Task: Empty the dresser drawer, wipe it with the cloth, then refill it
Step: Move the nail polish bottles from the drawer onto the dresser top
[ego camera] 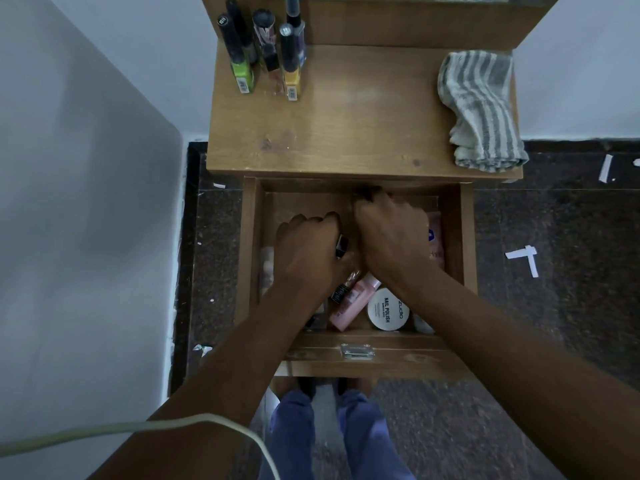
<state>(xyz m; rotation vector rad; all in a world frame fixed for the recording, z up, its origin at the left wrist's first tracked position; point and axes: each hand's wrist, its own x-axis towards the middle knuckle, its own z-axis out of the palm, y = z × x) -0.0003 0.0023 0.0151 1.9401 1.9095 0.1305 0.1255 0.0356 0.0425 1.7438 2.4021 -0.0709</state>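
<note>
Emptying drawer [452, 237]: my left hand [308, 251] clamps a dark bottle [342, 245], right hand [391, 237] fingers curled, contents hidden; I'd lift each out upright onto the counter [363, 109].

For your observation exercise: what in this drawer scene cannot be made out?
Head view:
- What the right hand grips: hidden by its own back.
- Drawer floor under both hands: covered.
- Item in the left hand grip: only a dark cap shows.
- Nail polish bottles: tops cut off by the frame edge.

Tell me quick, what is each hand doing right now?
Left hand: closed around a small dark bottle inside the drawer.
Right hand: fingers curled at the drawer's back; what it holds cannot be told.
</note>
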